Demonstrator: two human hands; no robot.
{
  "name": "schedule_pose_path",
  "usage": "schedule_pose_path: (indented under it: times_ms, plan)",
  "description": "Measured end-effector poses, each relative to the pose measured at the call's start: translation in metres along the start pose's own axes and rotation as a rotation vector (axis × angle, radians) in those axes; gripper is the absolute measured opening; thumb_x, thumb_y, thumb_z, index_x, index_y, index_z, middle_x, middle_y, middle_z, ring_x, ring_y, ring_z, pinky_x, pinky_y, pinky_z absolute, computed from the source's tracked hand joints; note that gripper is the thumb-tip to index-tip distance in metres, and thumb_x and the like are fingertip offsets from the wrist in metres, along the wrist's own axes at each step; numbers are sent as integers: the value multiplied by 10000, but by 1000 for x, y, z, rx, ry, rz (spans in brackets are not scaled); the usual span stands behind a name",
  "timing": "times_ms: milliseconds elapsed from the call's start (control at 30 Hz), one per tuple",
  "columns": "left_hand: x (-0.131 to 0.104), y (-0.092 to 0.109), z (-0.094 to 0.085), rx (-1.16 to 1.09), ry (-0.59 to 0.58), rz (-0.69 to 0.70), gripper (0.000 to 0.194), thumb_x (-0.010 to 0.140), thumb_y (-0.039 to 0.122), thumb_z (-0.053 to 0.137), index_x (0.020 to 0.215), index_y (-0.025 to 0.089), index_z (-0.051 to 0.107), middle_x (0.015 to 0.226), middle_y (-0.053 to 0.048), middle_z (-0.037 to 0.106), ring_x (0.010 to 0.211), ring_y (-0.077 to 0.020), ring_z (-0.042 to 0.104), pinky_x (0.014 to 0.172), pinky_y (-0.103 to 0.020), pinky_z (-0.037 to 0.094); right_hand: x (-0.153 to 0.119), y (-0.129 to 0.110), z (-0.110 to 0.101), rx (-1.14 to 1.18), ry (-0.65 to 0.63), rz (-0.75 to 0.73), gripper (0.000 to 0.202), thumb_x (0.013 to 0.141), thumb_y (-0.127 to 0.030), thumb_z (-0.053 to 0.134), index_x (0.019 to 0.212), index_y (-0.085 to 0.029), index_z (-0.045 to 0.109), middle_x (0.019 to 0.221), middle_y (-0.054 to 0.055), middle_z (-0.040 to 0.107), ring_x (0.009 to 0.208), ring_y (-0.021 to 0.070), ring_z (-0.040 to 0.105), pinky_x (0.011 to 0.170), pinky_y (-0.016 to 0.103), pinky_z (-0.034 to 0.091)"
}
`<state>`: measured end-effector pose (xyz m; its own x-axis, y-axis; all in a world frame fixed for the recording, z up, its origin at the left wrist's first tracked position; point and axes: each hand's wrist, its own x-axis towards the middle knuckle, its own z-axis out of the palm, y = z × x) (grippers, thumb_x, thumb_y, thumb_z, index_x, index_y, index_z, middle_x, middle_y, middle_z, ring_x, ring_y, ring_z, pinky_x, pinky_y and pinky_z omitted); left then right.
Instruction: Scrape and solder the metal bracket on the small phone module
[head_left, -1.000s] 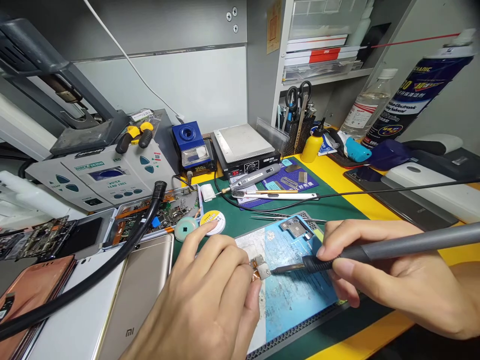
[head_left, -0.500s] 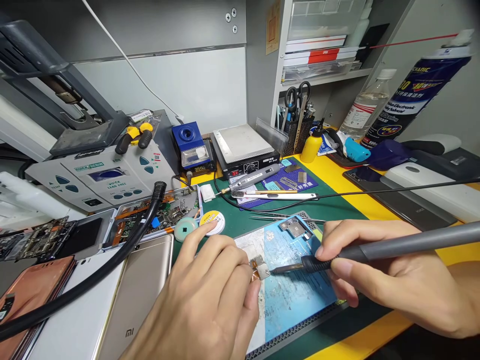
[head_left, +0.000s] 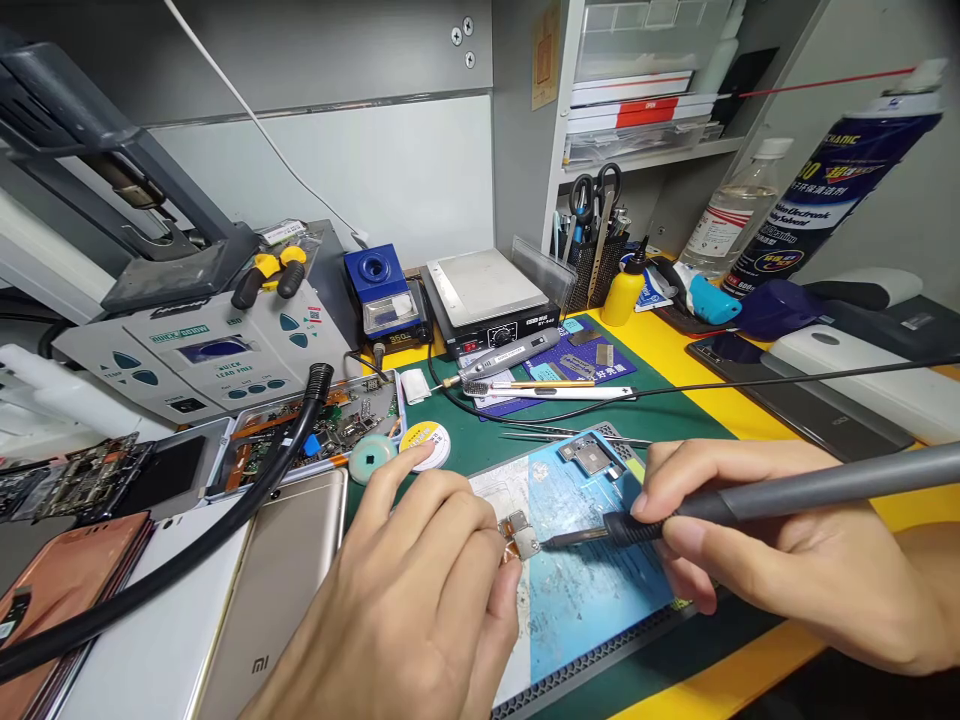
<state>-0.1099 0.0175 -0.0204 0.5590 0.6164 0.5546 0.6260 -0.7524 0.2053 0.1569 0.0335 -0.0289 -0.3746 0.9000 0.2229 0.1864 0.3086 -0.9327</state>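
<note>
My right hand [head_left: 780, 550] is closed around a grey soldering iron [head_left: 825, 485] whose tip points left. That tip touches or nearly touches the right edge of a small metal-and-orange flex part [head_left: 523, 535]. The part lies on a blue and white work pad [head_left: 592, 590]. My left hand [head_left: 420, 570] rests at the pad's left side, fingers bent, thumb and fingertips pinching at the part's left edge; the contact is partly hidden by the fingers. Farther back on the pad is a small circuit board [head_left: 591, 456].
Left are phones [head_left: 277, 580], a thick black hose [head_left: 277, 480] and a tray of circuit boards [head_left: 352, 410]. Two round tins, tweezers [head_left: 532, 435] and a white-handled brush [head_left: 600, 392] lie behind the pad. A black cable [head_left: 735, 385] crosses rightward.
</note>
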Motion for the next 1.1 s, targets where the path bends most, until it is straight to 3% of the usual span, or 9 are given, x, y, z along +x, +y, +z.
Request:
schedule_pose_path:
  times_ms: [400, 733, 933, 1100]
  plan:
    - [-6, -3, 0, 3, 29, 7, 122, 906, 55, 639, 830, 135, 693, 804, -44, 671, 846, -193, 590, 1062, -502, 431, 3, -3, 2, 48, 15, 42, 113, 910, -215, 689, 913, -295, 768, 525, -37, 648, 374, 156, 595, 371, 243, 505]
    - [-1, 0, -3, 12, -11, 3, 122, 897, 41, 647, 833, 132, 695, 811, -49, 678, 850, -195, 593, 1054, -497, 436, 0, -2, 1, 27, 7, 16, 176, 910, -176, 681, 944, -327, 764, 574, -55, 659, 397, 142, 615, 403, 239, 529]
    - [-2, 0, -2, 16, -14, 5, 135, 898, 35, 634, 829, 137, 688, 805, -45, 677, 842, -193, 598, 1060, -498, 437, 4, -6, 4, 44, 31, 36, 142, 896, -171, 685, 901, -285, 770, 533, -41, 663, 384, 142, 604, 386, 230, 520]
    - [-2, 1, -3, 32, -22, -12, 129, 902, 51, 639, 826, 146, 684, 820, -42, 691, 851, -196, 615, 1072, -500, 438, 3, -3, 2, 21, 26, 12, 197, 892, -162, 695, 938, -331, 784, 577, -54, 676, 399, 142, 630, 396, 233, 546]
